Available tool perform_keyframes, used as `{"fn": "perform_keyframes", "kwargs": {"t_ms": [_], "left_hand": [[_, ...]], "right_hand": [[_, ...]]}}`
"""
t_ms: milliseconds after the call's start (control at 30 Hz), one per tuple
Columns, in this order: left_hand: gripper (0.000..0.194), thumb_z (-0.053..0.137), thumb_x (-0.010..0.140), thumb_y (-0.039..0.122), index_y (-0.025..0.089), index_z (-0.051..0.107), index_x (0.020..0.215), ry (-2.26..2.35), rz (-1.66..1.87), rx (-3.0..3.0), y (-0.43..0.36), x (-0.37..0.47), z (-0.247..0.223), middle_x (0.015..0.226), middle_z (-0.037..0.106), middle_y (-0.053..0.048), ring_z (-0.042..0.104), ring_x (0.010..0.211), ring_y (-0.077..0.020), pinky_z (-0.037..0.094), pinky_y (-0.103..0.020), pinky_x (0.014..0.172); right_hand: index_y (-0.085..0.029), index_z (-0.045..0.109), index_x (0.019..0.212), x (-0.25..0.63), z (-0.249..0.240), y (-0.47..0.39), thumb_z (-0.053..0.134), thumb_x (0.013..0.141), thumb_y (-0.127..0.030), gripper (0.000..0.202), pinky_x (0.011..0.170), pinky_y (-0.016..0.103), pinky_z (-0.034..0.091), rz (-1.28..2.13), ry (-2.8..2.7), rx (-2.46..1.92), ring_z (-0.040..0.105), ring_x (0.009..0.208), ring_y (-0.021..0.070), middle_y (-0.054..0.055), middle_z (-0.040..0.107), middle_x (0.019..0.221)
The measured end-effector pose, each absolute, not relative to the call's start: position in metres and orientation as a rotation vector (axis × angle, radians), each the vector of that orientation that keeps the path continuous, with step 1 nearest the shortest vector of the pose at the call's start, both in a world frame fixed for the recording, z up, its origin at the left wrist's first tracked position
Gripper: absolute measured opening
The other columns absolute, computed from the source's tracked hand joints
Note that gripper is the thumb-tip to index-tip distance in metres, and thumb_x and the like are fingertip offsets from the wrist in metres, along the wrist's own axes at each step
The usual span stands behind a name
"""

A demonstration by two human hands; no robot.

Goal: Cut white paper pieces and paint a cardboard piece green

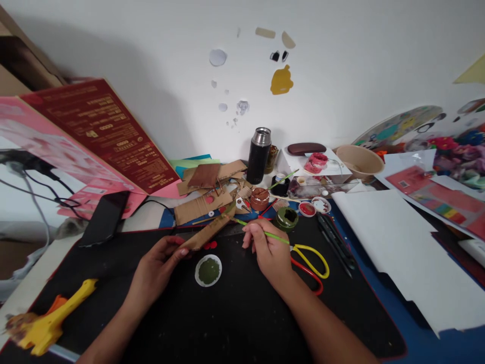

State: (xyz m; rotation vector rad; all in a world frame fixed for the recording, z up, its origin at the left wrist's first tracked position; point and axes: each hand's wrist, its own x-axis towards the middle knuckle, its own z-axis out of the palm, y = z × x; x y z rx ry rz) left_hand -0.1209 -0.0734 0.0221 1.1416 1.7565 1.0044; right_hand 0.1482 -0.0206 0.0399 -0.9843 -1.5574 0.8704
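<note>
My left hand (159, 260) pinches the near end of a long brown cardboard strip (206, 233), which slants up and away to the right. Green paint shows at the strip's far end. Between the fingers of my right hand (271, 250) is a thin green-handled paintbrush (278, 237), its tip at the painted end of the strip. A white lid (208, 270) with dark green paint in it lies on the black mat just below the strip. Beyond my right hand stands an open jar of green paint (287, 219).
Scissors (312, 260) with red and yellow handles lie right of my right hand, near black pens (336, 241). Cardboard scraps (204, 205), a brown paint jar (259, 199) and a black thermos (259, 159) stand behind. A phone (106, 217) and yellow giraffe-like toy (56, 318) are left.
</note>
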Motion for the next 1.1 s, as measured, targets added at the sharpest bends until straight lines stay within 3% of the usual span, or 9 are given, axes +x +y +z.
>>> {"fn": "perform_keyframes", "kwargs": {"t_ms": [367, 667, 933, 1100], "left_hand": [[0.070, 0.079, 0.064, 0.086, 0.025, 0.066, 0.094, 1.765, 1.005, 1.094, -0.072, -0.120, 0.025, 0.083, 0.085, -0.006, 0.081, 0.083, -0.0297, 0.062, -0.037, 0.078], [0.070, 0.081, 0.062, 0.085, 0.025, 0.067, 0.094, 1.764, 1.019, 1.101, -0.073, -0.122, 0.023, 0.083, 0.085, -0.006, 0.081, 0.082, -0.0289, 0.063, -0.037, 0.079], [0.071, 0.090, 0.058, 0.076, 0.025, 0.068, 0.102, 1.717, 1.041, 1.102, -0.074, -0.123, 0.021, 0.102, 0.087, -0.009, 0.082, 0.102, -0.0340, 0.065, -0.041, 0.088], [0.068, 0.087, 0.062, 0.077, 0.025, 0.068, 0.102, 1.718, 1.032, 1.119, -0.074, -0.122, 0.019, 0.099, 0.086, -0.008, 0.082, 0.099, -0.0329, 0.065, -0.040, 0.086]], "right_hand": [[-0.020, 0.074, 0.094, 0.139, 0.044, -0.030, 0.051, 0.112, -0.032, 0.031, 0.059, 0.023, 0.051, 0.910, -1.689, -0.823, 0.066, 0.060, 0.0127, 0.000, 0.070, 0.072], [-0.020, 0.072, 0.094, 0.147, 0.040, -0.021, 0.051, 0.112, -0.032, 0.031, 0.051, 0.023, 0.045, 0.853, -1.601, -0.940, 0.058, 0.052, 0.0115, -0.001, 0.069, 0.068], [-0.020, 0.073, 0.095, 0.148, 0.039, -0.019, 0.051, 0.113, -0.032, 0.032, 0.050, 0.023, 0.045, 0.833, -1.591, -0.967, 0.058, 0.051, 0.0109, -0.001, 0.069, 0.068], [-0.020, 0.072, 0.093, 0.145, 0.044, -0.024, 0.050, 0.112, -0.030, 0.031, 0.051, 0.023, 0.046, 0.855, -1.613, -0.922, 0.059, 0.051, 0.0112, -0.001, 0.069, 0.068]]}}
